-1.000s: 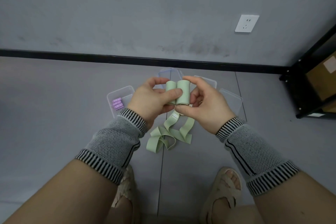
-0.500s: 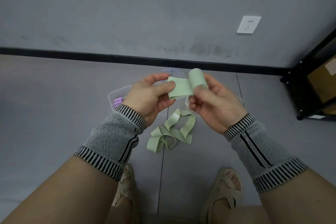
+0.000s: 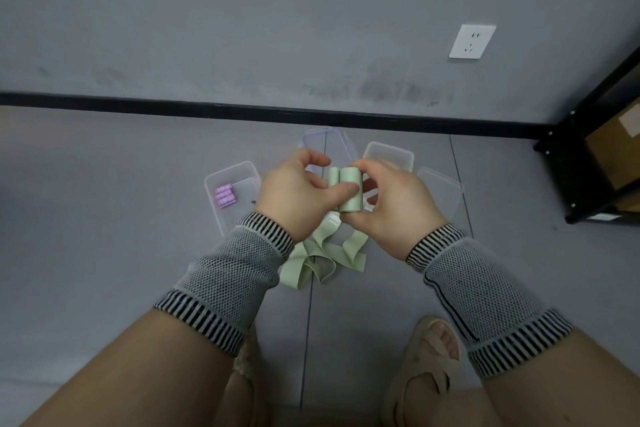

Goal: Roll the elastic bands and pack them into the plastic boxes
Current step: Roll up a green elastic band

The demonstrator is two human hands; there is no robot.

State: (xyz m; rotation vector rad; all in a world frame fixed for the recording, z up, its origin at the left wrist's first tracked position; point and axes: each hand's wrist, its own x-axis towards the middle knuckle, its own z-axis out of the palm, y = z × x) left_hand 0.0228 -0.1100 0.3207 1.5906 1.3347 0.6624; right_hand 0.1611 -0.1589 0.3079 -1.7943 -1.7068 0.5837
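The green elastic band [image 3: 346, 191] is sitting in the head view as two tight rolls side by side, held up between both hands above the floor [image 3: 104, 236]. The left hand [image 3: 294, 196] is pinching the nearer roll, its thumb pressing across the front, while the right hand [image 3: 391, 208] is curling its fingers and thumb round the other roll; both grips are clamped on the band. Directly below the grip, more loose green bands [image 3: 322, 255] are lying tangled on the floor. Beyond and to either side of the grip, clear plastic boxes [image 3: 388, 152] are fanning out, and the one left of the grip [image 3: 216, 180] is already holding purple rolled bands [image 3: 225, 196].

To do this step well, I judge both thumbs should be keeping steady pressure so neither roll springs open, with the edges staying flush. The band looks springy, so easing either pinch before it is seated in a box risks it unwinding.
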